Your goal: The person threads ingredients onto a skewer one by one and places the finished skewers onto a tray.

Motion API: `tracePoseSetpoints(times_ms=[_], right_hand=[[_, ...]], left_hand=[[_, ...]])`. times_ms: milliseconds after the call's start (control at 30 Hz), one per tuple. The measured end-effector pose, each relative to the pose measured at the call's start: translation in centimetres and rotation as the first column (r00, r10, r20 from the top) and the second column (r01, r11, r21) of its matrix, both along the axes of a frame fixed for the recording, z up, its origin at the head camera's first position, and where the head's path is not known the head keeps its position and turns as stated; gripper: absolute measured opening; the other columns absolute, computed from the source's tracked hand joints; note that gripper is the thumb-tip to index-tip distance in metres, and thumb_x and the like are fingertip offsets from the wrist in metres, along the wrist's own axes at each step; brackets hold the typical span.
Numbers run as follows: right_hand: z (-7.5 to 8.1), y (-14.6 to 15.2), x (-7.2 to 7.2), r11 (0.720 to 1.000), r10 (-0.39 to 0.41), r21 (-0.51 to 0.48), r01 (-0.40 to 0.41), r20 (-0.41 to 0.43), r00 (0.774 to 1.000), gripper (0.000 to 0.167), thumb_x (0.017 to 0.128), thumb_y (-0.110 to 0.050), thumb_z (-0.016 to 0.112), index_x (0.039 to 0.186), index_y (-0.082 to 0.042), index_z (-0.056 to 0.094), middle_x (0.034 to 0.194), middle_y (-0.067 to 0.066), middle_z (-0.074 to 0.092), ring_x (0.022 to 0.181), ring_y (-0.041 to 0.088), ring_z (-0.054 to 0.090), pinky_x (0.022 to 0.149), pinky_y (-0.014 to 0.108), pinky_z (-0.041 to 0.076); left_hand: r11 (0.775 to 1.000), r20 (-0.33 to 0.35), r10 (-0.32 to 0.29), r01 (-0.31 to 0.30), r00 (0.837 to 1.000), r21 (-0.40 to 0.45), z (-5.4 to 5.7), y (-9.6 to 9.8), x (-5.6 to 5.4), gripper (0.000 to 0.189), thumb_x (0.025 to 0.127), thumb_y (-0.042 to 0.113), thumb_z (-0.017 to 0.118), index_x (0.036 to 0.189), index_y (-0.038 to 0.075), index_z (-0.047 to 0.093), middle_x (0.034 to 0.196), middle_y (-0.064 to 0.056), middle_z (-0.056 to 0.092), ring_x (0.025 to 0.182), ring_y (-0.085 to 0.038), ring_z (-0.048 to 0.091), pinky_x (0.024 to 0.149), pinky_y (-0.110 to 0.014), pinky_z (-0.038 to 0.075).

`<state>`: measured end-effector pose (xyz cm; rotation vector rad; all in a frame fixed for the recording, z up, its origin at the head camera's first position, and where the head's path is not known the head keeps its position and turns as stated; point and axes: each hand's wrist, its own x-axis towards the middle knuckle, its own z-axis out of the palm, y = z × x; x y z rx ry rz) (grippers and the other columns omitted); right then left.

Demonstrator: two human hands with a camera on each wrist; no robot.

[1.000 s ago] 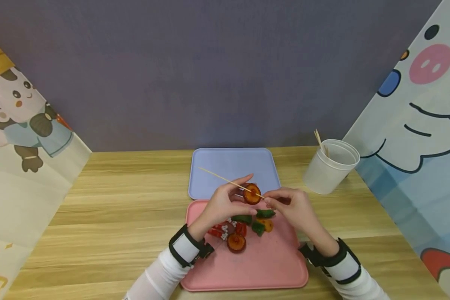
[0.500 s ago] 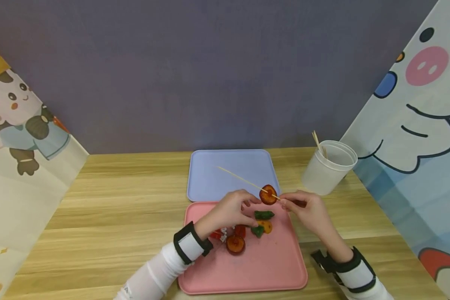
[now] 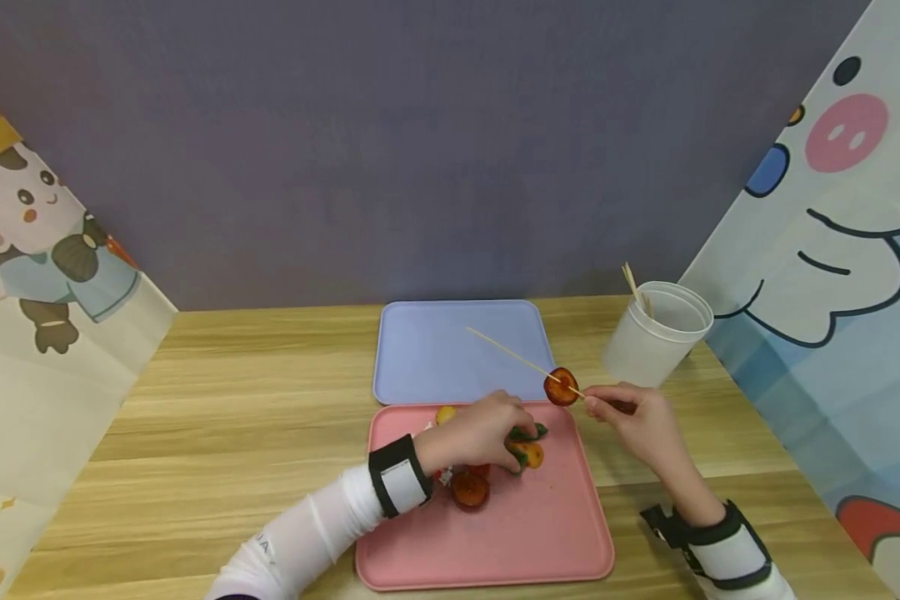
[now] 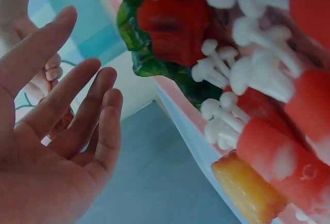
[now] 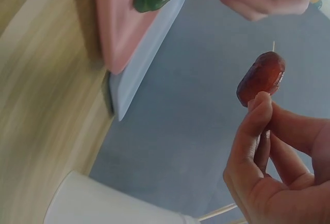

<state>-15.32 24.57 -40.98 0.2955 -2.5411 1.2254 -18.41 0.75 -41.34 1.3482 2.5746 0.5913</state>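
My right hand (image 3: 641, 421) pinches a bamboo skewer (image 3: 510, 353) near one end, its other end pointing up and left over the blue tray. A round brown-and-orange food slice (image 3: 561, 387) is threaded on the skewer, just beyond the fingertips. Over the pink tray (image 3: 517, 542), my left hand (image 3: 487, 429) reaches with parted, loosely bent fingers, close to a green pepper piece (image 3: 540, 432) and a yellow piece (image 3: 531, 455). In the left wrist view this hand (image 4: 67, 126) holds nothing. A second round slice (image 3: 470, 490) lies below the left wrist.
Red-and-white rolls (image 4: 270, 146) with white mushrooms sit on the pink tray, partly hidden by the left arm in the head view. Behind is a blue tray (image 3: 420, 354). At right stands a white bucket (image 3: 648, 346) with several skewers (image 3: 630, 279).
My right hand has carried the skewer and its slice to the right. The left hand has come off the slice and lowered toward the green and yellow pieces on the pink tray.
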Motion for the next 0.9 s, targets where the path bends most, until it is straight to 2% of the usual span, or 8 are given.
tracePoseSetpoints(times_ms=[167, 333, 533, 700, 800, 900], right_hand=[[-0.4, 0.9, -0.1, 0.999, -0.029, 0.031, 0.029, -0.008, 1.0, 0.009, 0.082, -0.004, 0.071, 0.091, -0.001, 0.075, 0.075, 0.01, 0.07, 0.063, -0.006, 0.061, 0.055, 0.016, 0.051], [-0.5, 1.4, -0.1, 0.998, -0.044, 0.041, 0.045, -0.017, 0.999, 0.01, 0.083, -0.004, 0.071, 0.091, 0.0, 0.075, 0.077, 0.011, 0.071, 0.064, -0.008, 0.061, 0.056, 0.015, 0.051], [-0.6, 1.8, -0.2, 0.996, -0.072, 0.048, 0.072, -0.009, 0.997, 0.01, 0.082, -0.004, 0.072, 0.091, 0.0, 0.075, 0.077, 0.012, 0.071, 0.064, -0.01, 0.06, 0.055, 0.014, 0.051], [-0.6, 2.0, -0.1, 0.995, -0.083, 0.053, 0.082, 0.0, 0.997, 0.01, 0.082, -0.005, 0.072, 0.09, 0.0, 0.075, 0.077, 0.012, 0.071, 0.063, -0.009, 0.06, 0.055, 0.014, 0.051], [-0.6, 2.1, -0.1, 0.994, -0.092, 0.066, 0.091, 0.008, 0.996, 0.01, 0.082, -0.006, 0.072, 0.091, -0.001, 0.075, 0.077, 0.012, 0.071, 0.063, -0.008, 0.06, 0.054, 0.014, 0.05], [-0.5, 2.2, -0.1, 0.992, -0.101, 0.079, 0.1, 0.013, 0.995, 0.011, 0.082, -0.008, 0.072, 0.091, -0.002, 0.075, 0.076, 0.011, 0.071, 0.063, -0.008, 0.06, 0.054, 0.014, 0.049]], left_hand=[[0.997, -0.045, -0.051, 0.048, 0.998, -0.059, -0.5, 0.5, -0.1, 0.034, 0.065, 0.024, 0.087, 0.094, 0.016, 0.072, 0.09, 0.005, 0.064, 0.082, -0.006, 0.049, 0.073, -0.015, 0.038], [0.994, -0.077, -0.057, 0.049, 0.995, -0.101, -1.0, 0.9, 0.0, 0.03, 0.062, 0.021, 0.088, 0.085, 0.017, 0.069, 0.084, 0.005, 0.059, 0.08, -0.006, 0.047, 0.068, -0.014, 0.036], [0.992, -0.073, -0.055, 0.046, 0.996, -0.117, -1.4, 1.1, 0.0, 0.029, 0.066, 0.016, 0.085, 0.092, 0.017, 0.071, 0.086, 0.006, 0.058, 0.081, -0.005, 0.051, 0.067, -0.011, 0.04], [0.992, -0.099, -0.076, 0.065, 0.992, -0.105, -1.4, 1.0, 0.1, 0.022, 0.072, 0.011, 0.08, 0.087, 0.017, 0.066, 0.079, 0.005, 0.052, 0.073, -0.005, 0.047, 0.058, -0.011, 0.036], [0.987, -0.141, -0.106, 0.088, 0.984, -0.133, -1.3, 0.9, 0.2, 0.024, 0.076, 0.009, 0.077, 0.096, 0.017, 0.066, 0.08, 0.005, 0.052, 0.072, -0.005, 0.048, 0.058, -0.011, 0.036], [0.974, -0.203, -0.143, 0.101, 0.969, -0.203, -1.2, 0.9, 0.4, 0.038, 0.077, 0.011, 0.077, 0.113, 0.017, 0.064, 0.09, 0.004, 0.057, 0.08, -0.005, 0.054, 0.064, -0.011, 0.042]])
